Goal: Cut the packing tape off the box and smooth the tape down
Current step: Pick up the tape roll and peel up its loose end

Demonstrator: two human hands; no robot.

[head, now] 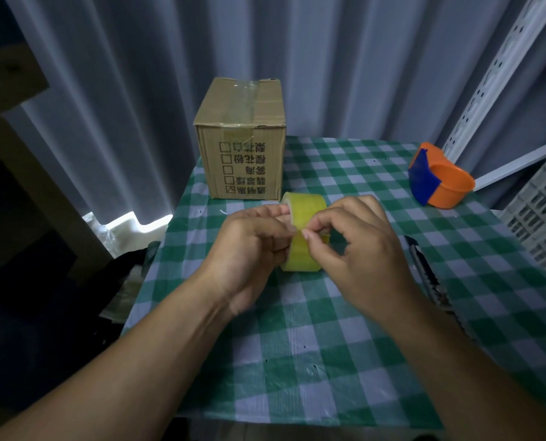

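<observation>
At frame centre, the left hand [249, 240] grips the yellow tape roll [303, 230] while the right hand [360, 249] pinches at its surface. The roll looks light and rigid, its film thin and sticky, best held by the core. The box [239, 154] stands behind on the bench [344, 345].

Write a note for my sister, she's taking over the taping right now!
Left hand holds the yellow tape roll above the checked table. Right hand pinches at the roll's surface, apparently picking for the tape end. Box stands behind, old tape already on its top. Utility knife lies right of the hands; orange dispenser far right.
Done: roll picked up. Left: pull tape onto the box, cut it, smooth it down.
</observation>
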